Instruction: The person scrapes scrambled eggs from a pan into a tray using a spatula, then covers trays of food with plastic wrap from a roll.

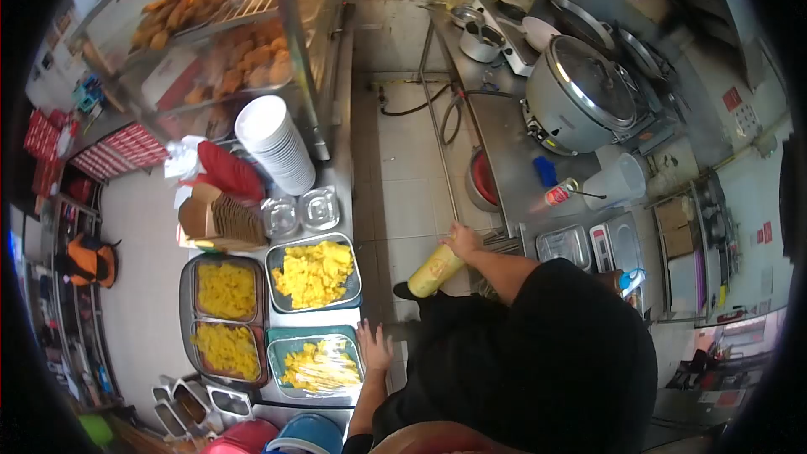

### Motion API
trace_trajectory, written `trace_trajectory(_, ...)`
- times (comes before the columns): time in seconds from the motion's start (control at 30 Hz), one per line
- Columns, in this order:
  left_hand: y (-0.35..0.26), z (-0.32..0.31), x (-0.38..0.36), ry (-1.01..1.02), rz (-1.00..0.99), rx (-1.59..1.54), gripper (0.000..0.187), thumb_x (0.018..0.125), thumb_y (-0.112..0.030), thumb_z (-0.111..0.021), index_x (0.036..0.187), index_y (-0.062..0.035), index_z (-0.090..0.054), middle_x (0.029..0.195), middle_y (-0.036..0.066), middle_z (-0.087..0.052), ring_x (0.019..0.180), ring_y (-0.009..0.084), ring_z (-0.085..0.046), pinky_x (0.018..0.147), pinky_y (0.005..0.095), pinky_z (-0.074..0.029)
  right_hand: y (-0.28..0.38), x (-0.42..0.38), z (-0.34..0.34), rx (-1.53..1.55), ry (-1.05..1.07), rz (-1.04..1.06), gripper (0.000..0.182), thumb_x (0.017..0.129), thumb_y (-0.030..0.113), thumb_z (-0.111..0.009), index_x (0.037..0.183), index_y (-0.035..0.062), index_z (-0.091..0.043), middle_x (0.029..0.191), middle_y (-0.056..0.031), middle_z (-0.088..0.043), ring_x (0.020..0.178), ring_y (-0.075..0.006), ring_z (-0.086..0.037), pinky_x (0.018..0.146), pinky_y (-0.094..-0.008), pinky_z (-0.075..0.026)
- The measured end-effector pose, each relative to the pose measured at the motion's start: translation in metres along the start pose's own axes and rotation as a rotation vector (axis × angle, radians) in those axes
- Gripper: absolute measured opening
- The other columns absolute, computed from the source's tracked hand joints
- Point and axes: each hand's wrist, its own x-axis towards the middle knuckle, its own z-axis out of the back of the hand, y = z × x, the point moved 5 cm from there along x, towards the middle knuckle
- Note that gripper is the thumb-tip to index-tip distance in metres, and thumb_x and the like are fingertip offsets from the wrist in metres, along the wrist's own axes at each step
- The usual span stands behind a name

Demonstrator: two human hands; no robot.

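My right hand [462, 241] is closed around the upper end of a yellow cylinder [435, 272] that looks like a bottle with a reddish print. It hangs tilted over the floor, close to my dark shoe [405, 291]. Fingers spread, my left hand [376, 347] is at the right edge of the near tray [315, 333], which contains yellow food chunks [319, 367] with bright glare on them. Just beyond it is another tray [271, 277] of yellow chunks [313, 275]. To their left, a dark tray [187, 307] bears two more containers of yellow food [225, 292].
Stacked white cups [276, 145], brown paper boxes [217, 220] and clear lids [320, 208] stand beyond the trays. A heated glass cabinet [307, 50] of fried food rises behind. On the right counter are a large cooker [580, 97], a can [561, 192] and a scale [618, 244].
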Motion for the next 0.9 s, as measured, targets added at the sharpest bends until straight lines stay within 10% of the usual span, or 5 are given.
trace_trajectory(0.2, -0.010, -0.021, -0.036, 0.414, -0.103, -0.112, 0.061, 0.080, -0.023, -0.073, 0.136, -0.0054, -0.056, 0.153, 0.026, -0.036, 0.139, 0.0473, -0.038, 0.115, 0.0564, -0.032, 0.011, 0.040, 0.128, -0.296, -0.058, 0.378, 0.040, 0.080, 0.038, -0.074, 0.112, 0.0167, -0.064, 0.084, -0.0110, -0.072, 0.078, -0.0343, -0.070, 0.069, -0.0501, -0.054)
trace_trajectory(0.53, 0.010, -0.002, -0.058, 0.581, 0.492, -0.307, 0.052, 0.080, -0.029, -0.071, 0.127, -0.0104, -0.062, 0.137, 0.020, -0.050, 0.126, 0.0430, -0.049, 0.105, 0.0509, -0.041, -0.095, 0.051, 0.255, -0.365, -0.449, 0.306, 0.023, 0.085, 0.032, -0.070, 0.103, 0.0173, -0.066, 0.076, -0.0099, -0.069, 0.066, -0.0331, -0.069, 0.057, -0.0476, -0.052)
trace_trajectory(0.8, 0.017, 0.004, -0.142, 0.387, 1.057, -0.437, 0.045, 0.079, -0.033, -0.070, 0.120, -0.0144, -0.067, 0.124, 0.016, -0.061, 0.115, 0.0396, -0.058, 0.096, 0.0464, -0.048, -0.162, 0.063, 0.285, -0.360, -0.225, -0.142, 0.053, 0.084, 0.034, -0.072, 0.133, 0.0210, -0.056, 0.094, -0.0172, -0.072, 0.086, -0.0383, -0.070, 0.076, -0.0510, -0.055)
trace_trajectory(0.9, -0.015, -0.033, -0.192, 0.336, 1.180, -0.519, 0.043, 0.079, -0.035, -0.069, 0.118, -0.0159, -0.069, 0.119, 0.014, -0.066, 0.111, 0.0383, -0.062, 0.093, 0.0448, -0.051, -0.176, 0.077, 0.288, -0.486, -0.132, 0.032, 0.079, 0.069, 0.027, -0.084, 0.138, 0.0071, -0.051, 0.117, -0.0216, -0.066, 0.109, -0.0368, -0.066, 0.094, -0.0490, -0.050)
